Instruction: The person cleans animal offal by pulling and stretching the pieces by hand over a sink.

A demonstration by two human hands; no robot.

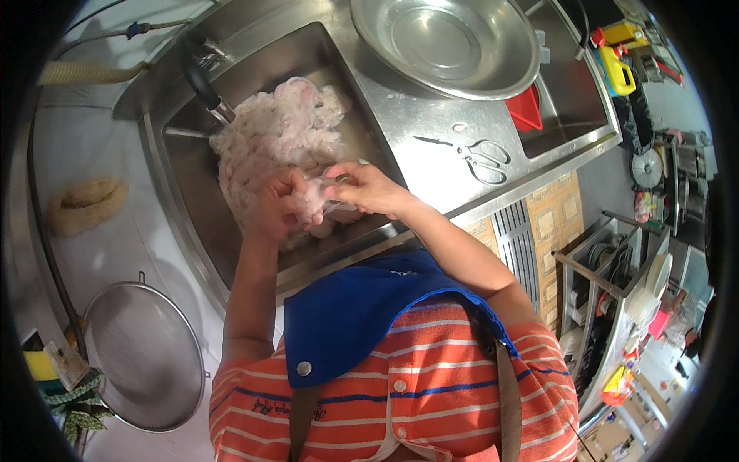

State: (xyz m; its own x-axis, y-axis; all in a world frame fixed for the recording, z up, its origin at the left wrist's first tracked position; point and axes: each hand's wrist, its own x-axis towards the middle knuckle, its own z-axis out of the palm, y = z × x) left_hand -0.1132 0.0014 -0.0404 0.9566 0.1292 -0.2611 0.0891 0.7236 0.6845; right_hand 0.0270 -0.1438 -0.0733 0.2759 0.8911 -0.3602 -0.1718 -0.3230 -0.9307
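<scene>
My left hand point(283, 205) and my right hand point(366, 189) are close together over the near part of a stainless steel sink point(187, 173). Between them is a piece of pale, wet raw animal tissue point(314, 201), gripped from both sides. A thin translucent film stretches from it to my right fingers. Beneath and beyond my hands, a large heap of similar pinkish-white tissue point(277, 130) fills much of the sink; its exact kind I cannot tell. The black-sleeved faucet point(199, 81) points down at the heap's left side.
Kitchen scissors point(470, 155) lie partly spread on the steel counter point(398, 110), beside a small pale scrap point(459, 127). Beyond them sits a wide steel basin point(444, 49). A red plastic container point(525, 110) is in the second sink point(577, 98). A round mesh strainer point(144, 358) hangs at left.
</scene>
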